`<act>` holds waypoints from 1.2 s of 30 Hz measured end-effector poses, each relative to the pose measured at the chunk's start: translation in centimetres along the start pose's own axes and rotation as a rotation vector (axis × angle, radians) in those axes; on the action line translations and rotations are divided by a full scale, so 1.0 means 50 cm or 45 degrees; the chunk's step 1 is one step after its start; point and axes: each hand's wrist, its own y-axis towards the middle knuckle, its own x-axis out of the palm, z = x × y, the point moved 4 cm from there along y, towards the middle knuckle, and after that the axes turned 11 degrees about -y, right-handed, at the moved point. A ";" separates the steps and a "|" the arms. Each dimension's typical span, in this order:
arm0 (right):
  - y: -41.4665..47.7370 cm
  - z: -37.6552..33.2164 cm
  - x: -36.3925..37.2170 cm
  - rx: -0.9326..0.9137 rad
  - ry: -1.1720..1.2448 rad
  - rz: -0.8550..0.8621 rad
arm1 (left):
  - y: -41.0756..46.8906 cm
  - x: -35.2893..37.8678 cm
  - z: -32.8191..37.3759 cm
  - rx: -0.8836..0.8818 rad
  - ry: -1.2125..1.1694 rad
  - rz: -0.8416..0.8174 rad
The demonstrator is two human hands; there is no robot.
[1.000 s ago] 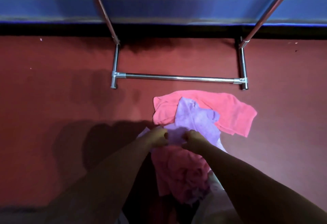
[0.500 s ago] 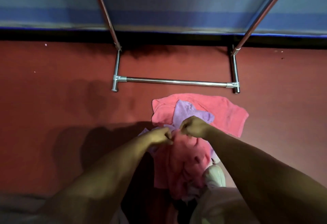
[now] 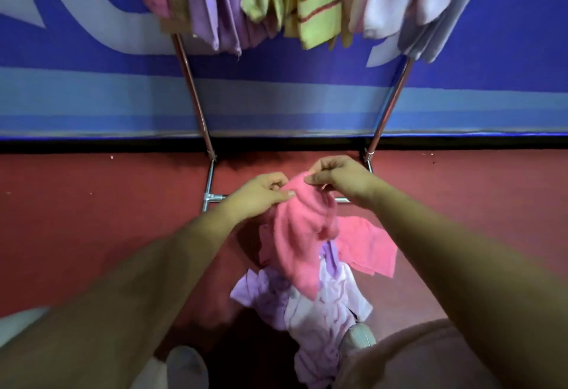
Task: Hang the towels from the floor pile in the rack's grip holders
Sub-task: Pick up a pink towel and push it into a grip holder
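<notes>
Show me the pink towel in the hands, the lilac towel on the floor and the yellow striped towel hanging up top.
pink towel (image 3: pixel 299 235), head view, middle of the drooping cloth.
lilac towel (image 3: pixel 322 311), head view, crumpled middle part.
yellow striped towel (image 3: pixel 319 10), head view, striped lower half.

red flr, blue wall (pale stripes)

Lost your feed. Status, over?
Left hand, right hand pinch pink terry towel, held up. Lilac towel, second pink towel on floor. Metal rack crowded above.
</notes>
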 end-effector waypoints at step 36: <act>-0.180 -0.237 -0.020 -0.402 0.130 0.344 | -0.145 -0.077 0.219 0.200 0.184 0.168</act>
